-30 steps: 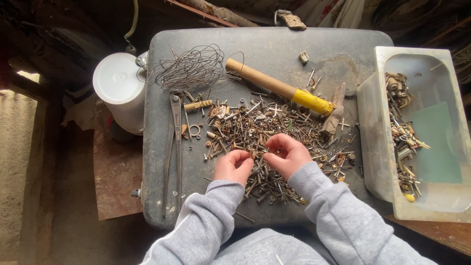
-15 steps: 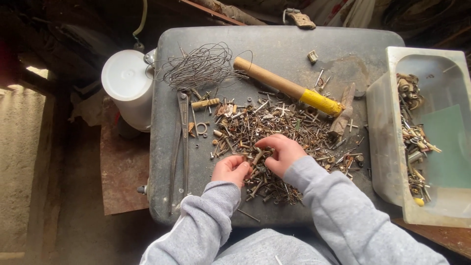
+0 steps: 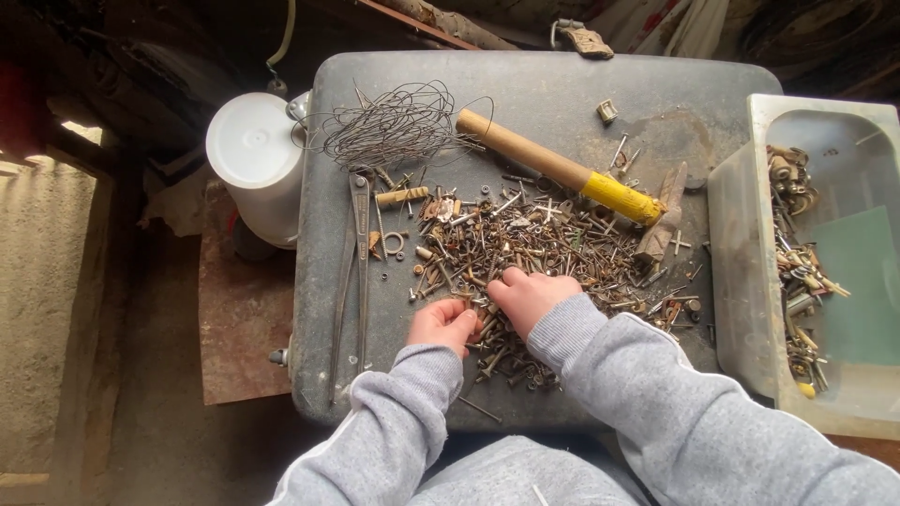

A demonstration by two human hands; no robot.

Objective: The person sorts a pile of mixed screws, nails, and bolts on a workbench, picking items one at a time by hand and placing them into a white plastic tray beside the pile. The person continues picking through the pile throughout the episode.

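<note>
Right at the frame's centre, the left hand (image 3: pixel 445 325) and right hand (image 3: pixel 527 295) sit side by side with fingers curled into the lower-left edge of the rusty screw pile (image 3: pixel 544 248); whether either pinches a piece I cannot tell. Most of the pile spreads up and right, nearer the right hand

The setting is a rough home workshop or shed. A worn dark bench (image 3: pixel 562 84) carries a heap of rusty screws and nails (image 3: pixel 544 248), a tangle of wire (image 3: pixel 394 126), long iron pincers (image 3: pixel 352 272) and a hammer with a wooden handle (image 3: pixel 553 169). A plastic tub (image 3: pixel 750 281) beside it holds more old hardware. Corrugated sheet (image 3: pixel 47 319) and bare ground surround the bench.
</note>
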